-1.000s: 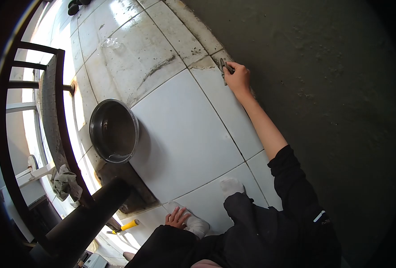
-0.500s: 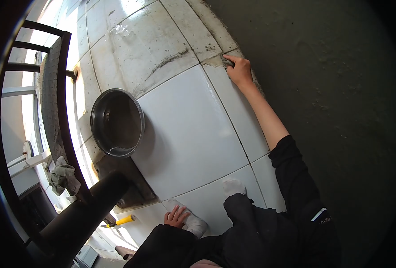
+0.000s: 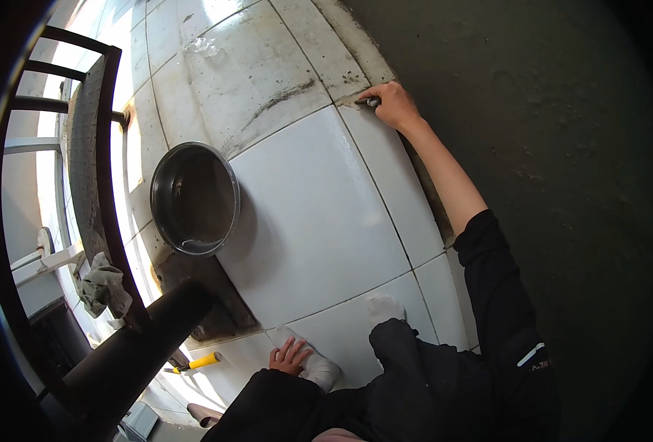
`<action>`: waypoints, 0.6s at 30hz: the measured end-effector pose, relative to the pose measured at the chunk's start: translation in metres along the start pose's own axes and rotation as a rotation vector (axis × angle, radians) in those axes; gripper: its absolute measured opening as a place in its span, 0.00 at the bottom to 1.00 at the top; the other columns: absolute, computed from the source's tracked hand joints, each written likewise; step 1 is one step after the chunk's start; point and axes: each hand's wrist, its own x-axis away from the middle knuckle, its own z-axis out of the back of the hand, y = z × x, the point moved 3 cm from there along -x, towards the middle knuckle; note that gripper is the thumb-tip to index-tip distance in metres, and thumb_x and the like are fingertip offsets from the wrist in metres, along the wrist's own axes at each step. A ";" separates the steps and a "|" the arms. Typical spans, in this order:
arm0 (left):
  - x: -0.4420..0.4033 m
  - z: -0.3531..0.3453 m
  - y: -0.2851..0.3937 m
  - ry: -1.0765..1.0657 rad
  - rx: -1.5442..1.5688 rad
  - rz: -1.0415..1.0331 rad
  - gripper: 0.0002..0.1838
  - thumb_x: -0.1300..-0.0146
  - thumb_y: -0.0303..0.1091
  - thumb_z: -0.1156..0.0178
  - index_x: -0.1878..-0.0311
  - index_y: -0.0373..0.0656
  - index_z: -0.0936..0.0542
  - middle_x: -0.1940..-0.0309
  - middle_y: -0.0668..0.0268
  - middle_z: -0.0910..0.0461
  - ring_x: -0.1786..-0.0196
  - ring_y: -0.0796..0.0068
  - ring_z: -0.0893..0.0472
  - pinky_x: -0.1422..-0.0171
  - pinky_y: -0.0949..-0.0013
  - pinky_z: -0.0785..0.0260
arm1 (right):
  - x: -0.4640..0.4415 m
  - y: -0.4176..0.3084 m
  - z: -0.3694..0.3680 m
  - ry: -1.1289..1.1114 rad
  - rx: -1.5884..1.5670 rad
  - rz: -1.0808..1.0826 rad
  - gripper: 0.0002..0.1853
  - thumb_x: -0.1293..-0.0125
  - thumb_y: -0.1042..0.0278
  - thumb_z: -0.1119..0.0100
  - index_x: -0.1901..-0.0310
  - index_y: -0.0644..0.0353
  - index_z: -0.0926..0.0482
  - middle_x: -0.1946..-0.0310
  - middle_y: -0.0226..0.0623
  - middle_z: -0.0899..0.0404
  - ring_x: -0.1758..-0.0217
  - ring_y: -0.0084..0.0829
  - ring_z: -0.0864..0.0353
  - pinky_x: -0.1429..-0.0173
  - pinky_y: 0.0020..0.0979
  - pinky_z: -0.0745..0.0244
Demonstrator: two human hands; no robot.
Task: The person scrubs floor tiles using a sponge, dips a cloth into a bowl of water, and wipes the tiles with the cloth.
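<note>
My right hand (image 3: 396, 107) is at the far end of my reach, pressing a small dark grey, shiny wad (image 3: 371, 102) against the floor tiles. It may be a scouring pad, but my fingers cover most of it. Around it, a brownish smear (image 3: 350, 101) marks the joint between a dirty tile (image 3: 245, 74) and cleaner ones. Fingers spread, my left hand (image 3: 290, 356) lies on my white-socked foot (image 3: 319, 370). Left of the clean white tile (image 3: 312, 214) stands a round metal basin (image 3: 196, 199) with dark water in it.
A dark post (image 3: 142, 331) rises from a rusty base plate (image 3: 220, 306), beside a black metal frame (image 3: 109, 184) with a grey rag (image 3: 104, 286) on it. A yellow-handled tool (image 3: 205, 361) lies near the post. Dark grey floor (image 3: 540, 184) borders the tiles at right.
My right hand has slid slightly left and up along the dirty tile joint, its wrist turning, with the dark wad still in it. My left hand stays on the foot.
</note>
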 end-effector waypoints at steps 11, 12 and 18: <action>0.001 0.001 0.001 -0.029 0.054 0.031 0.38 0.57 0.30 0.35 0.38 0.66 0.31 0.30 0.81 0.41 0.27 0.73 0.45 0.36 0.55 0.46 | -0.026 -0.013 -0.013 -0.094 0.086 0.056 0.21 0.50 0.83 0.48 0.62 0.42 0.14 0.59 0.35 0.17 0.54 0.37 0.19 0.49 0.34 0.23; 0.001 0.000 0.001 -0.027 0.049 0.034 0.38 0.57 0.31 0.35 0.38 0.66 0.31 0.30 0.80 0.41 0.27 0.73 0.45 0.36 0.55 0.46 | -0.027 -0.014 -0.015 -0.139 0.103 0.076 0.21 0.50 0.82 0.47 0.62 0.42 0.14 0.59 0.35 0.17 0.54 0.37 0.19 0.49 0.34 0.23; 0.001 0.002 0.002 -0.057 0.038 0.024 0.39 0.58 0.32 0.32 0.38 0.66 0.31 0.29 0.80 0.42 0.26 0.72 0.46 0.36 0.53 0.47 | -0.044 -0.029 -0.015 -0.124 0.055 0.062 0.19 0.50 0.80 0.44 0.63 0.41 0.13 0.59 0.36 0.17 0.53 0.36 0.19 0.48 0.33 0.23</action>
